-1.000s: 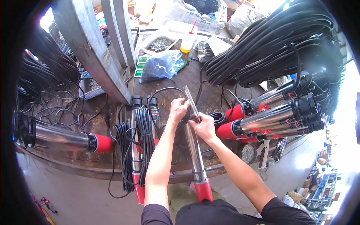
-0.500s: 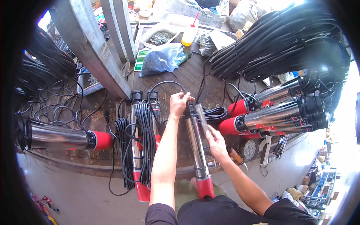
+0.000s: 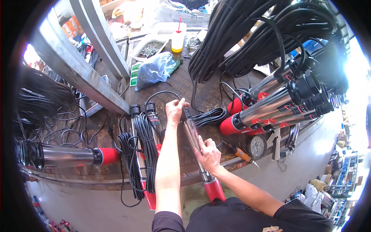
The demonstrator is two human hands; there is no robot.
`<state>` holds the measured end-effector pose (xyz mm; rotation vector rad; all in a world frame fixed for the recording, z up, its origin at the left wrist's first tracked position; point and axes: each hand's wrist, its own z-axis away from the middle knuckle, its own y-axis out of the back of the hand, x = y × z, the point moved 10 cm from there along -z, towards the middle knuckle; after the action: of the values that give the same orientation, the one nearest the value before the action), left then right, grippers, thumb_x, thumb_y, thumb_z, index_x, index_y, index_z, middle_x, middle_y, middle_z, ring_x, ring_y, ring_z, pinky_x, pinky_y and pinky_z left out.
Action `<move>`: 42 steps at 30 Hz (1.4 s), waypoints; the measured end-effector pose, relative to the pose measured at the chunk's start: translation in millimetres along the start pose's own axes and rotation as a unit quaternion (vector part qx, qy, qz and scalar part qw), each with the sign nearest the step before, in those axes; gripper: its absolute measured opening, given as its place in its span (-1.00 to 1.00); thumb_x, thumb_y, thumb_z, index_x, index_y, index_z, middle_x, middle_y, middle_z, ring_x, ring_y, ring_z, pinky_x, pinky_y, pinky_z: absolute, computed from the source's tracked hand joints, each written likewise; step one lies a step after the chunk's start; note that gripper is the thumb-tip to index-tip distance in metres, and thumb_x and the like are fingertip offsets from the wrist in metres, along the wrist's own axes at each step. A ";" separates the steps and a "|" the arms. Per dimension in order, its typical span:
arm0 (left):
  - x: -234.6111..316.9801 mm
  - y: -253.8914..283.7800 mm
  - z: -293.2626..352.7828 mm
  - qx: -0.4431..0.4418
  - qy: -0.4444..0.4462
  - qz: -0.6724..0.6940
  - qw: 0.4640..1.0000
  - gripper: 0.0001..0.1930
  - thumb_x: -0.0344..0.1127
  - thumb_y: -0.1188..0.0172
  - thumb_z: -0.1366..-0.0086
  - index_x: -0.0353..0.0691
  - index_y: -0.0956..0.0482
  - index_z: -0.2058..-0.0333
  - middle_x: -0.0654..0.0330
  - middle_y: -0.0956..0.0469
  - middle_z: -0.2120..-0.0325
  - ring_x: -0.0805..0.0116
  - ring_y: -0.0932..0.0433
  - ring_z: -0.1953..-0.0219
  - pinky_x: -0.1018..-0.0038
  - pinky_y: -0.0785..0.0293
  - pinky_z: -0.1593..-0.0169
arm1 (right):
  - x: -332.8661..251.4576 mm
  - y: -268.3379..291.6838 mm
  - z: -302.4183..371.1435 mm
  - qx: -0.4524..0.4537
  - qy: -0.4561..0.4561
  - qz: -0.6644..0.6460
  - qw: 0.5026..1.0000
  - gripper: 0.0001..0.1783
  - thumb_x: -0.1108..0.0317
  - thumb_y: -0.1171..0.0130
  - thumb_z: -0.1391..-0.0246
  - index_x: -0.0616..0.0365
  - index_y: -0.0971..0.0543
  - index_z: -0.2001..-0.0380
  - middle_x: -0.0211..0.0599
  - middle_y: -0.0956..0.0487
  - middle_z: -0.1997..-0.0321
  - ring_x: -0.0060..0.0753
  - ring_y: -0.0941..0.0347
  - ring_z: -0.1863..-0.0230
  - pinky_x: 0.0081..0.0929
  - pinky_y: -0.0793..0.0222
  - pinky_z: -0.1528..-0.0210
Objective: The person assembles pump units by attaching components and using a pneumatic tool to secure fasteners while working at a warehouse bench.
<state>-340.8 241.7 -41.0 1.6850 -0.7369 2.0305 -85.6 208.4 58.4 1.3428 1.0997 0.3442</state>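
A long steel submersible pump [image 3: 192, 136] with a red end cap lies lengthwise on the workbench [image 3: 177, 83] in front of me. My left hand [image 3: 174, 110] pinches the black cable at the pump's far top end. My right hand [image 3: 208, 154] rests on the pump's steel body about halfway down, fingers curled against it. A coil of black cable [image 3: 210, 116] lies just right of the pump's top. Two more pumps wrapped in black cable [image 3: 143, 147] lie side by side to the left of my left forearm.
Stacked steel pumps with red ends [image 3: 278, 104] and hanging black cable bundles [image 3: 247, 34] fill the right. A lone pump [image 3: 67, 156] lies at far left. A blue bag [image 3: 154, 69], a tray of screws [image 3: 151, 48], a yellow squeeze bottle [image 3: 177, 38], an orange-handled screwdriver [image 3: 239, 152] sit around.
My right hand slid from the pump's top end down to its middle. My left hand stayed at the top. The view shifted slightly toward the bench.
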 end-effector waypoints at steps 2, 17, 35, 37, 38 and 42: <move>0.5 12.8 12.5 0.054 -0.019 -0.107 0.993 -0.69 -0.19 -0.25 -0.37 -0.39 -0.68 0.35 0.13 -0.70 0.39 0.44 -0.60 0.40 0.51 -0.47 0.26 | -5.8 2.3 1.8 0.010 0.016 0.008 1.000 -0.38 0.15 -0.25 -0.10 0.19 -0.48 -0.20 -0.13 -0.47 0.15 -0.08 -0.46 0.15 -0.21 -0.48 0.23; 6.0 -37.1 179.0 0.238 0.122 -0.431 0.862 -0.49 0.08 0.08 -0.43 -0.35 -0.32 0.04 -0.26 -0.57 0.18 -0.26 -0.55 0.08 -0.10 -0.44 0.02 | 137.3 74.4 64.9 0.122 -0.077 -0.149 0.978 -0.84 0.39 -0.19 -0.13 0.21 -0.65 0.26 -0.11 -0.60 0.29 -0.02 -0.54 0.23 -0.17 -0.46 0.15; 9.5 -36.5 178.9 0.229 0.131 -0.464 0.846 -0.46 0.07 0.09 -0.42 -0.36 -0.24 -0.04 -0.26 -0.59 0.23 -0.27 -0.63 0.21 -0.06 -0.53 0.11 | 356.2 104.7 87.7 -0.080 -0.209 0.143 0.964 -0.68 0.09 -0.40 0.08 0.14 -0.65 0.43 -0.01 -0.66 0.40 0.11 -0.62 0.26 -0.04 -0.54 0.16; 10.3 -44.2 177.1 0.226 0.130 -0.461 0.849 -0.47 0.09 0.10 -0.43 -0.34 -0.24 -0.03 -0.26 -0.59 0.24 -0.27 -0.63 0.21 -0.06 -0.53 0.11 | 366.4 100.3 94.7 -0.074 -0.162 0.128 0.976 -0.68 0.10 -0.39 0.08 0.15 -0.69 0.42 -0.03 -0.66 0.39 0.12 -0.61 0.27 -0.07 -0.54 0.17; 8.6 -44.3 177.5 0.217 0.140 -0.466 0.846 -0.43 0.14 0.14 -0.44 -0.33 -0.24 -0.03 -0.27 -0.62 0.23 -0.29 -0.63 0.19 -0.07 -0.52 0.07 | 367.1 97.8 96.5 -0.081 -0.167 0.111 0.976 -0.69 0.12 -0.39 0.09 0.15 -0.70 0.43 -0.03 -0.66 0.39 0.12 -0.61 0.28 -0.08 -0.54 0.17; 6.2 -36.2 179.3 0.234 0.131 -0.454 0.849 -0.42 0.16 0.14 -0.43 -0.31 -0.23 -0.05 -0.25 -0.62 0.22 -0.29 -0.63 0.19 -0.09 -0.53 0.09 | 351.3 121.1 90.7 -0.036 -0.176 0.075 0.981 -0.72 0.17 -0.38 0.10 0.19 -0.71 0.45 0.00 -0.65 0.44 0.14 -0.60 0.33 -0.11 -0.53 0.18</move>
<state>-181.9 158.1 -5.6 1.4794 0.6253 1.6927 203.9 451.6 0.2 1.3622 0.6888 0.2421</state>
